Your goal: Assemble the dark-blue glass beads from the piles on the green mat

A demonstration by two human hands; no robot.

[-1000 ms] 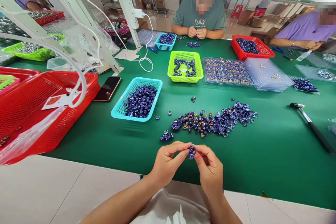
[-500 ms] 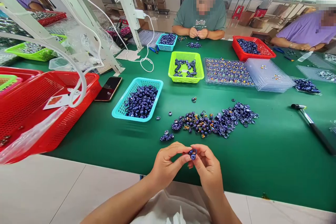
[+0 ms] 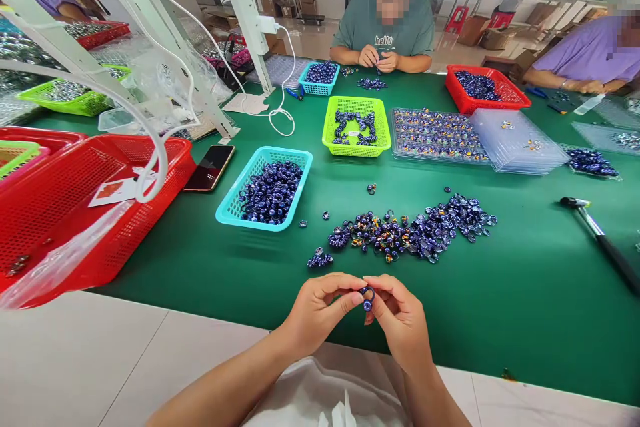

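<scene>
My left hand point(image 3: 320, 312) and my right hand point(image 3: 403, 320) meet above the front of the green table, fingertips pinched together. Between them is a small shiny dark-blue ring-shaped piece point(image 3: 369, 305) with a round bead at its lower end. Both thumbs and forefingers press on it, partly hiding it. Just beyond my hands spreads a pile of similar dark-blue pieces point(image 3: 440, 233), some with orange and gold bits. A small cluster of beads point(image 3: 319, 258) lies nearest my left hand. To the left, a light-blue basket point(image 3: 227, 213) holds many dark-blue round pieces.
A green basket point(image 3: 356, 148), a compartment tray point(image 3: 435, 137) and stacked clear trays point(image 3: 520, 140) stand farther back. A hammer point(image 3: 595, 227) lies right; a phone point(image 3: 210, 168) and red basket point(image 3: 115, 240) are left. Two co-workers point(image 3: 385, 23) sit across the table.
The view has shifted slightly. The dark-blue piece has turned a little between my fingertips, its bead now hanging lower and its ring showing more. Both hands keep their pinch.
</scene>
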